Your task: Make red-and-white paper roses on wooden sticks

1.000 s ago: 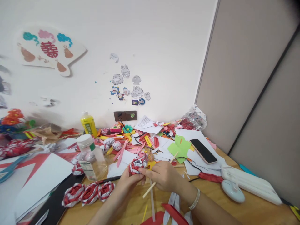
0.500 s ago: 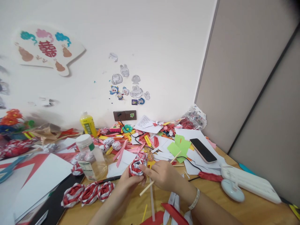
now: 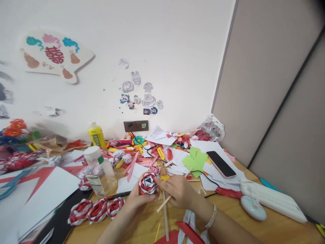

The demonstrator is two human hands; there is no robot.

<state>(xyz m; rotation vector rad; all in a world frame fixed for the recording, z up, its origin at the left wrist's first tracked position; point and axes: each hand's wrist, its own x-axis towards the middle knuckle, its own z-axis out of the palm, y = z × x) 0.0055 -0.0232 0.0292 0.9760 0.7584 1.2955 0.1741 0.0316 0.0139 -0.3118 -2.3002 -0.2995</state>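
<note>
My left hand [image 3: 139, 196] is wrapped round a red and white folded-paper rose [image 3: 148, 183], whose face is turned up toward me. From the right, my right hand [image 3: 177, 190] reaches to the rose, its index finger touching the edge. A thin wooden stick [image 3: 164, 204] passes through the curled fingers of this hand and sticks out at both ends. Below the hands lies a narrow pale strip [image 3: 166, 220]. Three red and white paper roses [image 3: 98, 210] lie in a row left of my left forearm.
A clear jar [image 3: 98, 173] and a yellow bottle [image 3: 96, 135] stand at the left. Coloured paper strips [image 3: 132, 166] cover the back. A phone [image 3: 220, 164], a mouse [image 3: 253, 207] and a white power strip [image 3: 274, 200] are at the right. Blue scissors [image 3: 12, 184] lie far left.
The rose in my left hand has turned so its dark centre shows more. The stick and my right hand have shifted slightly right.
</note>
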